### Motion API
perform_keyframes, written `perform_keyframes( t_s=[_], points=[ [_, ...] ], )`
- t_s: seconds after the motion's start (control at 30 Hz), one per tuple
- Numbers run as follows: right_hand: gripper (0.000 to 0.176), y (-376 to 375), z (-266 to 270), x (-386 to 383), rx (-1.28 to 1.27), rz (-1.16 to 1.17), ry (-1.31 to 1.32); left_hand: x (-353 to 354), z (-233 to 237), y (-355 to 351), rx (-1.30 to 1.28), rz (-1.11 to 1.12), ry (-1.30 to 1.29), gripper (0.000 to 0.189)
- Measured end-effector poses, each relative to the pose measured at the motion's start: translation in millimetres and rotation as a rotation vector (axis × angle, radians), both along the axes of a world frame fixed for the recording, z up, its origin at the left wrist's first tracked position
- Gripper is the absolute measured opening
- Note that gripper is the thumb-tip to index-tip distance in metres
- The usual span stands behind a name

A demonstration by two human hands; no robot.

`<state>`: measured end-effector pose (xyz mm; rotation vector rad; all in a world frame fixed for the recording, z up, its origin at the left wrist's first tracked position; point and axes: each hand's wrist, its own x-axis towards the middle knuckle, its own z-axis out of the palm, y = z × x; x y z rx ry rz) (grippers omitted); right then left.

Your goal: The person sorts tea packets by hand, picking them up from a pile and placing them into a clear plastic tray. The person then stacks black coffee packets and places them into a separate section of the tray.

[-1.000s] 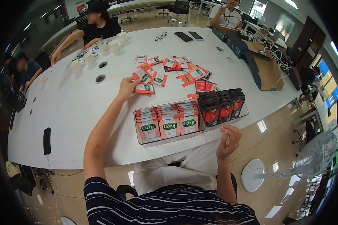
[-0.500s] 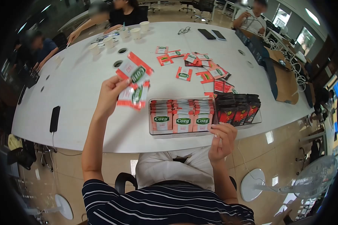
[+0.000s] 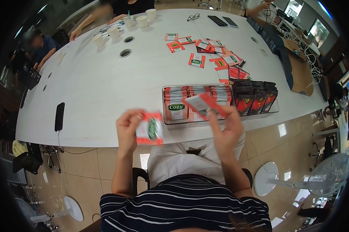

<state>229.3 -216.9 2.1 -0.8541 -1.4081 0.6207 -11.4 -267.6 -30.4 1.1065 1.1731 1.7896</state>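
My left hand (image 3: 128, 125) pinches a red-and-white Cozy sachet (image 3: 152, 129) over the table's near edge, left of the clear box. In my right hand (image 3: 228, 129) is another red-and-white sachet (image 3: 201, 104), tilted, blurred and held in front of the box. The clear plastic box (image 3: 174, 122) holds upright rows of Cozy sachets (image 3: 176, 108) on its left side. Black-and-red sachets (image 3: 255, 101) fill its right side. Beyond the box several loose Cozy sachets (image 3: 197, 60) lie scattered, some overlapping on darker packets.
On the white table (image 3: 89, 85) are a black phone (image 3: 59, 116) with a cable, paper cups (image 3: 142, 21), glasses (image 3: 193, 17) and two more phones (image 3: 218, 21). An opened cardboard box (image 3: 296, 71) stands at the right. Other people sit around the far side.
My left hand has come down and nearer with a sachet. My right hand, at the box's front before, has risen and now holds a sachet. The view has tilted downward.
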Motion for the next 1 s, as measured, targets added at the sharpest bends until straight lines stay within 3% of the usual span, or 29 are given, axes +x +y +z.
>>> perform_keyframes(
  t_s=[0.1, 0.2, 0.23, 0.33, 0.37, 0.5, 0.6, 0.7, 0.9, 1.0],
  points=[
    [0.022, 11, 23, 16, -0.043, -0.02, -0.23, 2, 6, 15, -0.008, 0.177, -0.406, 0.022],
    [0.029, 25, 24, 9, 0.114, 0.069, -0.537, 5, -24, 28, -0.033, 0.204, -0.693, 0.024],
    [0.032, 30, 23, 5, 0.168, 0.126, -0.618, 9, -28, 31, -0.107, 0.226, -0.662, 0.022],
    [0.041, 41, 19, -13, 0.306, 0.281, -0.835, 12, -26, 25, -0.012, 0.218, -0.513, 0.021],
    [0.043, 43, 19, -19, 0.331, 0.319, -0.897, 18, -23, 22, -0.049, 0.306, -0.444, 0.023],
    [0.051, 56, 13, -36, 0.412, 0.42, -1.039, 25, -26, 22, -0.015, 0.324, -0.419, 0.02],
    [0.054, 58, 18, -42, 0.488, 0.369, -1.033, 25, -24, 24, -0.02, 0.313, -0.435, 0.021],
    [0.062, 60, 29, -31, 0.362, 0.328, -1.032, 30, -19, 22, -0.023, 0.317, -0.448, 0.021],
    [0.076, 60, 23, -38, 0.381, 0.256, -1.105, 24, -38, 21, 0.033, 0.218, -0.266, 0.022],
    [0.067, 59, 25, -40, 0.41, 0.258, -1.062, 26, -36, 22, 0.043, 0.262, -0.209, 0.023]
  ],
)
